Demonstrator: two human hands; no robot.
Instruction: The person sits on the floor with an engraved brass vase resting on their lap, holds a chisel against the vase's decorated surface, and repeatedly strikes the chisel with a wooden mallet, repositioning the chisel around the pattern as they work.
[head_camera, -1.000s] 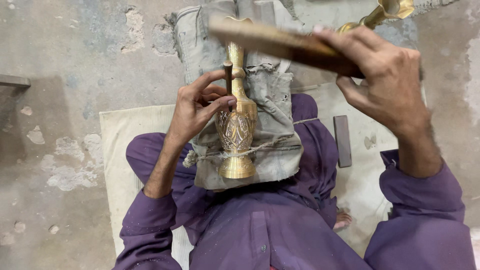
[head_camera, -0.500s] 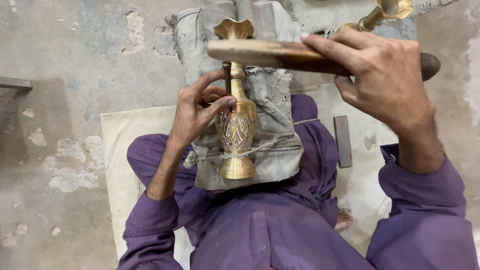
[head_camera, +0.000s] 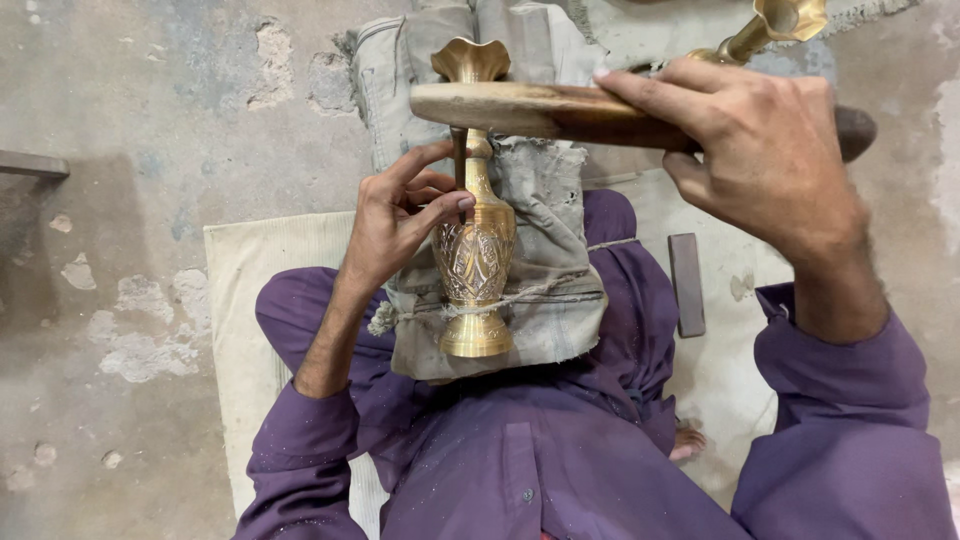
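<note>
Rough concrete floor (head_camera: 150, 150), patched and pitted, fills the left of the view, with a pale mat (head_camera: 250, 290) spread on it under the seated person in purple clothes. Next comes the left hand (head_camera: 400, 225), its fingers (head_camera: 440, 208) pinched narrow around a thin dark chisel (head_camera: 459, 160) whose tip stands against the neck of the brass vase (head_camera: 475, 250). That vase lies lengthwise on a grey cloth-wrapped pad (head_camera: 545, 290) across the lap, foot toward the body and fluted mouth pointing away, and a cord runs across it just above the foot. It looks stiff and fairly heavy for its size, smooth and likely slippery on the plain neck, with fine engraved work on the belly that could mar; the narrow neck or the flared foot seem the surest places to take hold. Above it, a wooden mallet (head_camera: 520, 108) hovers crosswise over the chisel's head, gripped firmly at the handle by the right hand (head_camera: 760, 170), fingers wrapped closed around it. Right of the pad a dark flat bar (head_camera: 686, 285) lies on the mat, and a second brass piece (head_camera: 780, 20) shows at the top edge behind the right hand. The mallet and chisel stand between any reach and the vase's neck.
</note>
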